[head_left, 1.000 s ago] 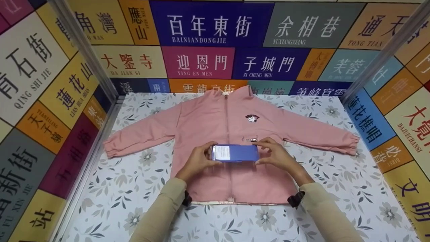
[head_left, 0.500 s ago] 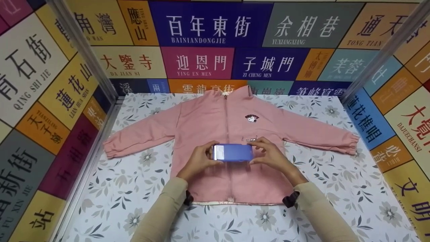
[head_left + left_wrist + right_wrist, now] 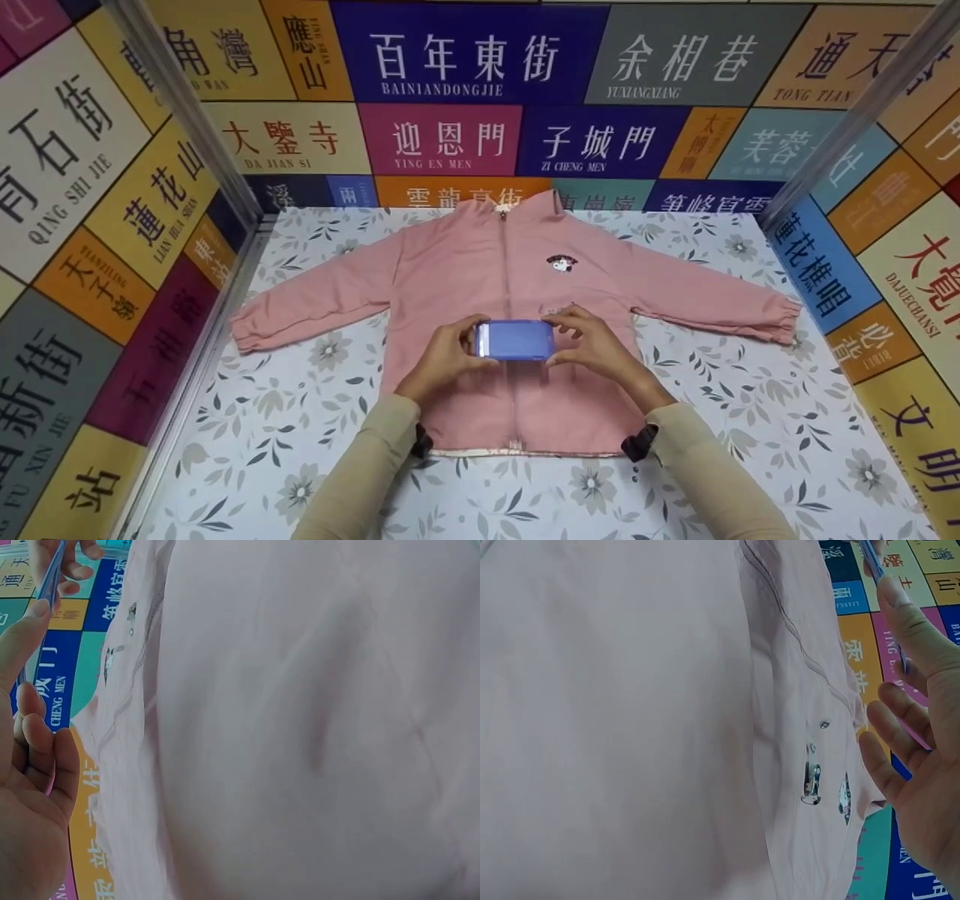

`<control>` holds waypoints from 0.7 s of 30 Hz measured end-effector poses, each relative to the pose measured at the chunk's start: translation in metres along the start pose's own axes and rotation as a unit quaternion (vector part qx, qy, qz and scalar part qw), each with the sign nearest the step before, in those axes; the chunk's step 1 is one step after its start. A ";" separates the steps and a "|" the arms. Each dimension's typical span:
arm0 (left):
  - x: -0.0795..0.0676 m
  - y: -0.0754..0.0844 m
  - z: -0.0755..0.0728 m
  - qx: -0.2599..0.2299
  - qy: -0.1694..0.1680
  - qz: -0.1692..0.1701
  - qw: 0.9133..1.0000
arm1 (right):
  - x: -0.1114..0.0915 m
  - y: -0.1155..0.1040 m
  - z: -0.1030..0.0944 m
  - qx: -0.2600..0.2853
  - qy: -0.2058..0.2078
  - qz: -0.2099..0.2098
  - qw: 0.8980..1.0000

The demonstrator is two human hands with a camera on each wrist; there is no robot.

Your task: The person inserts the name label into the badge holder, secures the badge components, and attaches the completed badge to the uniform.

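Both hands hold a flat, thin blue case [image 3: 521, 340] level above the front of a pink zip jacket [image 3: 457, 270]. A narrow white strip shows near the case's left end. My left hand [image 3: 447, 351] grips that end between thumb and fingers. My right hand [image 3: 600, 349] pinches the opposite end, thumb below and forefinger above. In the left wrist view the case [image 3: 51, 585] appears edge-on as a thin blue sheet. The right wrist view also shows the case [image 3: 871, 562] edge-on, under the right thumb, with the other fingers loosely spread.
The jacket lies spread out with both sleeves extended, a small dark-and-white print [image 3: 562, 263] on its chest. Beneath it is a white tabletop [image 3: 300, 420] with a leaf pattern. Colourful lettered panels [image 3: 457, 139] wall the table in at the back and sides.
The case has become shorter: its blue part has slid left over the white label, leaving only a strip. My right hand has moved left with it; my left hand has stayed nearly still.
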State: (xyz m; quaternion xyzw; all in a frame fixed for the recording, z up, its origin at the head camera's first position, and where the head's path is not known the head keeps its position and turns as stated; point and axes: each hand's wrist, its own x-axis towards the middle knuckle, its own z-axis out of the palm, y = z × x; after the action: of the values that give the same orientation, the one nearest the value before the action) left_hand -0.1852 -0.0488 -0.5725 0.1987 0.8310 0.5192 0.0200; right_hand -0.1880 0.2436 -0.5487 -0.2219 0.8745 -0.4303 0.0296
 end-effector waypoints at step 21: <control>0.003 0.002 -0.002 0.005 -0.007 0.009 1.000 | 0.006 -0.005 0.007 -0.004 0.005 -0.013 1.000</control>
State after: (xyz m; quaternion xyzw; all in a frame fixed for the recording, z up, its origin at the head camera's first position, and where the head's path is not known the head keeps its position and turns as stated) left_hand -0.1878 -0.0484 -0.5691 0.2094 0.8318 0.5137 0.0198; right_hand -0.1904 0.2330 -0.5490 -0.2310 0.8736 -0.4279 0.0188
